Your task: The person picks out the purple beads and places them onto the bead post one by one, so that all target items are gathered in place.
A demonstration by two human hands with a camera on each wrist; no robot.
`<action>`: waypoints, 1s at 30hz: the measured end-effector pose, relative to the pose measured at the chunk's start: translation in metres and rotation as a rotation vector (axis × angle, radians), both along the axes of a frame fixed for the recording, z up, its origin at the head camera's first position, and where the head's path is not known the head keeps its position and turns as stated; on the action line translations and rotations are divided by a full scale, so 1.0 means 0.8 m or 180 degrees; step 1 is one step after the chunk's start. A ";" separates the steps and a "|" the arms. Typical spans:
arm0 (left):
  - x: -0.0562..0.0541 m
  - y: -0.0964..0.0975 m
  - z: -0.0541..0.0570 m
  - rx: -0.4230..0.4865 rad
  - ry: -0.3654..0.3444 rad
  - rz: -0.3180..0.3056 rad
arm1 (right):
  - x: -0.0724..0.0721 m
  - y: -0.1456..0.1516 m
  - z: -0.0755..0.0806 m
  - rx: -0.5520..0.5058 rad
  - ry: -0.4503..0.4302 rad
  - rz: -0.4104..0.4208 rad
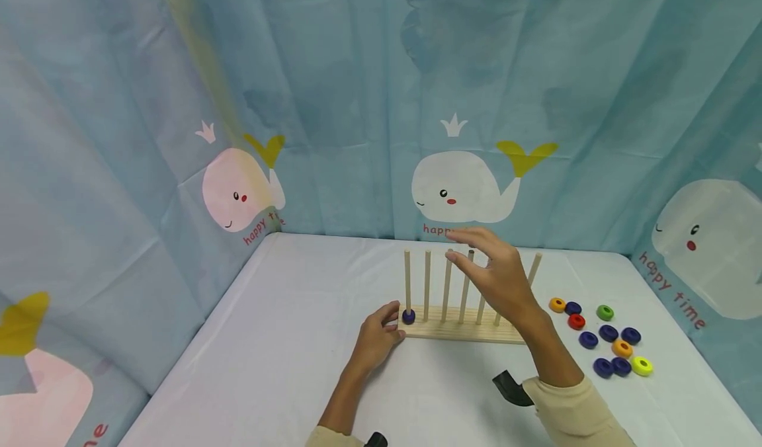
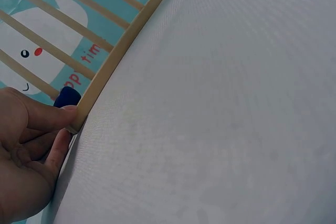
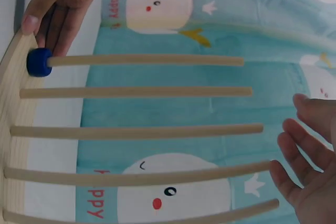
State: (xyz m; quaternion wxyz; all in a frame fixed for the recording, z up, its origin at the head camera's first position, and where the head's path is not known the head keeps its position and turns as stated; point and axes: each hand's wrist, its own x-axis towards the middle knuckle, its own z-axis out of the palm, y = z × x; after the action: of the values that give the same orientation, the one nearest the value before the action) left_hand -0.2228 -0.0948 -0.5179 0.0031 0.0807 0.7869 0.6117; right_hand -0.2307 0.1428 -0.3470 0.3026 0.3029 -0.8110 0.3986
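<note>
A wooden peg rack [image 1: 458, 330] stands on the table, with a row of upright pegs. At the foot of its leftmost peg sits one dark blue ring [image 1: 408, 317]. My left hand [image 1: 376, 341] grips the left end of the base; in the left wrist view, thumb and fingers [image 2: 50, 148] pinch the board's corner beside the blue ring [image 2: 67, 97]. Above the rack's right half is my right hand [image 1: 497, 275], thumb and fingers spread with nothing between them. In the right wrist view its fingertips are near the peg tops, and my right forearm partly hides the right pegs.
Right of the rack lie several loose rings: dark blue [image 1: 608, 332], orange [image 1: 622, 348], red [image 1: 576, 321], green [image 1: 604, 313] and yellow [image 1: 642, 365]. A white cloth [image 1: 268, 367] covers the table. Blue curtains [image 1: 357, 103] printed with whales enclose it at the back and sides.
</note>
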 end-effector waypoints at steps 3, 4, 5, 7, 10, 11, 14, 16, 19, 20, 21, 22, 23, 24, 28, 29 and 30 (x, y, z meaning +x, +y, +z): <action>-0.001 0.000 -0.001 -0.0021 -0.0020 -0.0004 | 0.006 0.012 0.000 -0.0055 0.0009 -0.0044; -0.002 0.000 -0.001 -0.0026 -0.0014 -0.0006 | 0.008 0.016 -0.001 -0.0072 0.0004 -0.0059; -0.003 0.000 -0.002 -0.0033 -0.0034 -0.0003 | 0.010 0.020 -0.001 -0.0092 0.0002 -0.0064; -0.005 0.000 -0.003 -0.0037 -0.0045 0.0004 | 0.013 0.028 -0.001 -0.0111 0.0019 -0.0089; -0.007 0.000 -0.004 -0.0052 -0.0065 0.0020 | 0.017 0.040 -0.001 -0.0122 0.0076 -0.0151; -0.007 0.000 -0.004 -0.0058 -0.0085 0.0026 | 0.019 0.045 -0.001 -0.0131 0.0094 -0.0170; -0.006 0.000 -0.004 -0.0050 -0.0054 0.0015 | 0.024 0.057 -0.003 -0.0186 0.0144 -0.0242; -0.005 0.000 -0.004 -0.0050 -0.0068 0.0022 | 0.027 0.064 -0.006 -0.0228 0.0131 -0.0273; -0.003 -0.003 -0.005 -0.0052 -0.0080 0.0034 | 0.031 0.074 -0.013 -0.0241 0.0075 -0.0387; -0.002 -0.003 -0.006 -0.0059 -0.0074 0.0036 | 0.032 0.078 -0.016 -0.0253 0.0039 -0.0417; -0.002 -0.004 -0.006 -0.0065 -0.0087 0.0041 | 0.033 0.081 -0.018 -0.0273 0.0001 -0.0450; -0.002 -0.004 -0.006 -0.0066 -0.0092 0.0038 | 0.034 0.085 -0.020 -0.0279 -0.0011 -0.0502; -0.003 -0.003 -0.006 -0.0069 -0.0091 0.0026 | 0.034 0.089 -0.022 -0.0305 -0.0035 -0.0542; -0.002 -0.003 -0.005 -0.0070 -0.0085 0.0017 | 0.035 0.094 -0.024 -0.0336 -0.0044 -0.0578; -0.002 -0.002 -0.004 -0.0052 -0.0109 0.0017 | 0.038 0.111 -0.026 -0.0446 -0.0058 -0.0695; 0.001 -0.001 0.003 -0.0029 -0.0102 0.0014 | 0.041 0.112 -0.023 -0.0480 -0.0060 -0.0724; 0.001 -0.001 0.003 -0.0026 -0.0097 0.0016 | 0.042 0.117 -0.024 -0.0499 -0.0069 -0.0761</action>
State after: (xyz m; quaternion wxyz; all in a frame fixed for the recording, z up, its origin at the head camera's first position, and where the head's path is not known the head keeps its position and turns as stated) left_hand -0.2216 -0.0952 -0.5156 0.0139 0.0693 0.7895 0.6096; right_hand -0.1972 0.2364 -0.3661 0.3619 0.1752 -0.8109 0.4251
